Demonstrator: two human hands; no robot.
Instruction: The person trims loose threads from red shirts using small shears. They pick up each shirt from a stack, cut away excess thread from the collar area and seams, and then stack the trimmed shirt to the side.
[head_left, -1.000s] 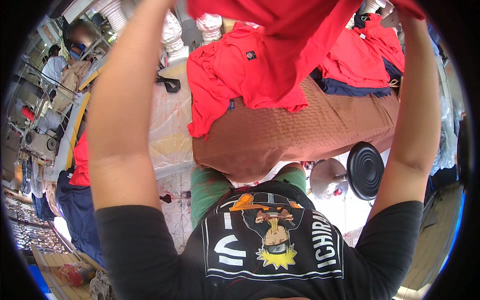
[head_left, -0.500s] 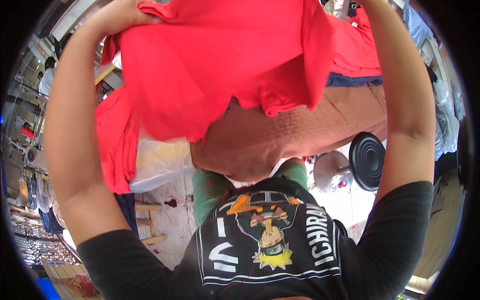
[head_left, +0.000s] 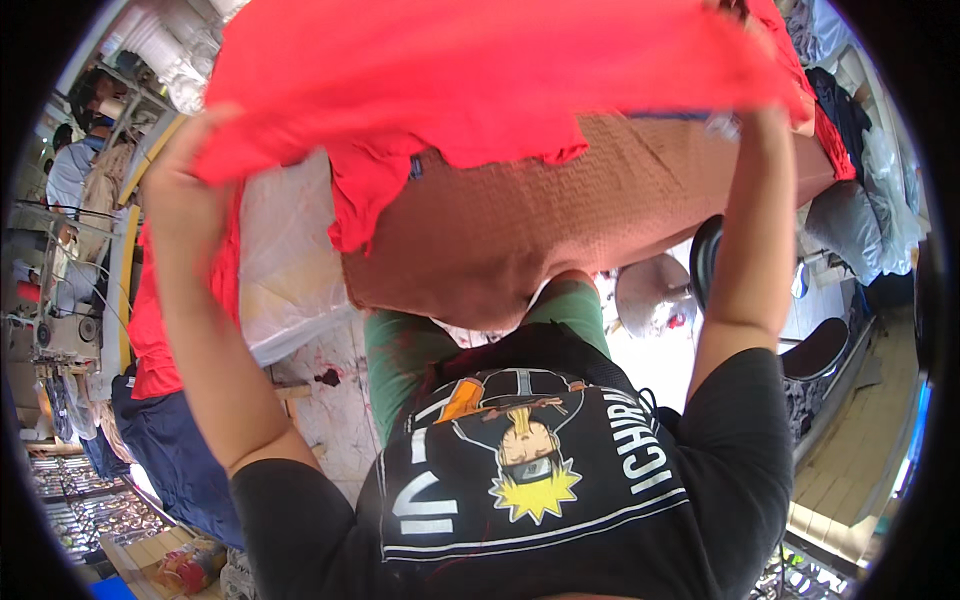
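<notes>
A red shirt is stretched wide above a table spread with brown cloth. My left hand grips its left end with closed fingers, slightly smeared by motion. At the opposite end my right hand is closed on the same shirt, partly hidden by the fabric and blurred. The lower folds hang over the brown cloth, and a small dark patch shows beside one fold. Both arms are raised and spread in front of me.
Red garments and dark navy cloth hang at the left, beside a plastic-covered surface. A black round stool seat stands near my right arm. Clear plastic bags are at the far right. Another person is at the far left.
The red shirt has been lifted and spread wider, showing more brown cloth. My left hand has come down and nearer; my right hand has also come lower into view.
</notes>
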